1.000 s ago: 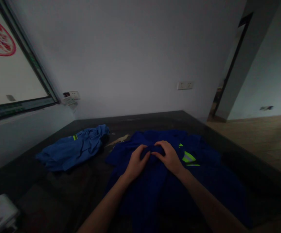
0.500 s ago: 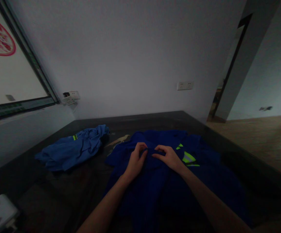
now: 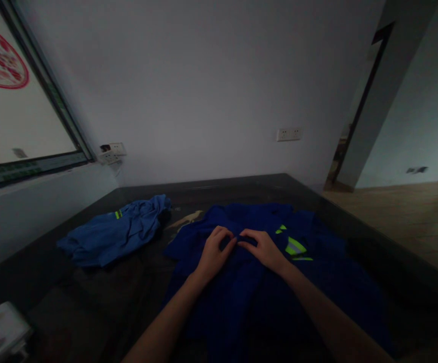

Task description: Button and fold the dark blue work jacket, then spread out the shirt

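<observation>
A dark blue work jacket [image 3: 237,287] with yellow-green reflective patches lies spread on the dark table, its near part running toward me. My left hand [image 3: 217,249] pinches the cloth at the middle of the jacket, thumb and fingertips together. Close against it, my right hand [image 3: 262,247] pinches the same spot from the other side. The fingertips of both hands almost meet, and the bit of fabric between them is too dark to make out clearly.
A lighter blue garment [image 3: 116,232] lies crumpled on the left of the table [image 3: 204,185]. Camouflage cloth [image 3: 186,219] shows beside the jacket. A pale machine part [image 3: 1,330] stands at the lower left. Sockets [image 3: 289,134] sit on the wall behind.
My left hand has shifted slightly right, bringing its fingertips up to those of my right hand. The jacket lies much as before.
</observation>
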Motion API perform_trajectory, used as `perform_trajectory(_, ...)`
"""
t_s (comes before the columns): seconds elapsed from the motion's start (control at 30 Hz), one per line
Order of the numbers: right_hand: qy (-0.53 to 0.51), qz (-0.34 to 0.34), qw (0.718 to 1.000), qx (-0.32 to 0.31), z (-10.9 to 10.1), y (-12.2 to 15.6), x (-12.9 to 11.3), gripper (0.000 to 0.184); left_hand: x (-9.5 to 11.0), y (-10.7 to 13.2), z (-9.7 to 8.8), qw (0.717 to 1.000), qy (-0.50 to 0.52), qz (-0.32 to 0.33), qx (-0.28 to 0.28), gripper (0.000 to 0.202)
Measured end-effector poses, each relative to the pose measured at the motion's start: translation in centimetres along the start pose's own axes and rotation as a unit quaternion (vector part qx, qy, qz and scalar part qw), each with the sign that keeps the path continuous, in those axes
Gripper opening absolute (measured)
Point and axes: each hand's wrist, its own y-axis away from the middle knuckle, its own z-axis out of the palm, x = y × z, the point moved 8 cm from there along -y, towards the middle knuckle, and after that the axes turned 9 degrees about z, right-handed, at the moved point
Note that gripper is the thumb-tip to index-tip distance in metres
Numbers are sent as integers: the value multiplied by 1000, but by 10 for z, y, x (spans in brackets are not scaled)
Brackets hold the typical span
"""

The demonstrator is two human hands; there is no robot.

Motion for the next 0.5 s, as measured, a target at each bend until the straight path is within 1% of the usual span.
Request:
perform_trajectory(0.17,8,29,999,21,-3,-1,5,16,-4,0,0,1000,18,-5,1,11)
perform_trajectory(0.3,-8,30,999,32,-6,-1,2,21,-4,0,0,1000,26,-2,0,13)
perform_trajectory(0.5,-17,34,998,49,-8,0,1,22,-1,0,-1,1000,12,2,11,13)
